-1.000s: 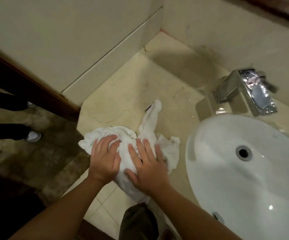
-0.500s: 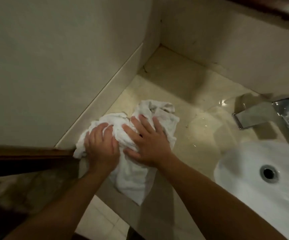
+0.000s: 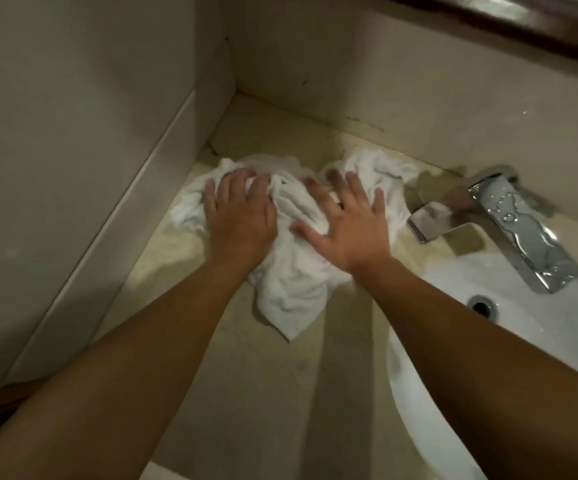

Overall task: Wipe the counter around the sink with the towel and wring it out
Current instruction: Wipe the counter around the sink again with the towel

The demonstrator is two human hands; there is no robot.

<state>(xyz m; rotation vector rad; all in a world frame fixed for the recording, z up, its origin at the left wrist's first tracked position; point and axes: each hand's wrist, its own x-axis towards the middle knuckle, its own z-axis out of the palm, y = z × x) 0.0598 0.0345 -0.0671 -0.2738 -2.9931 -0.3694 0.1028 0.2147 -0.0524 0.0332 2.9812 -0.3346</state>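
Here both hands lie flat on the crumpled white cloth towel (image 3: 294, 271), which is bunched on the beige stone counter (image 3: 266, 393) near its back left corner, where the two walls meet. The left hand (image 3: 240, 220) presses the towel's left part, fingers slightly bent into the folds. The right hand (image 3: 348, 225) presses the right part with fingers spread and straight. The towel's far right end lies just beside the chrome faucet (image 3: 512, 225), behind the white oval sink (image 3: 540, 334).
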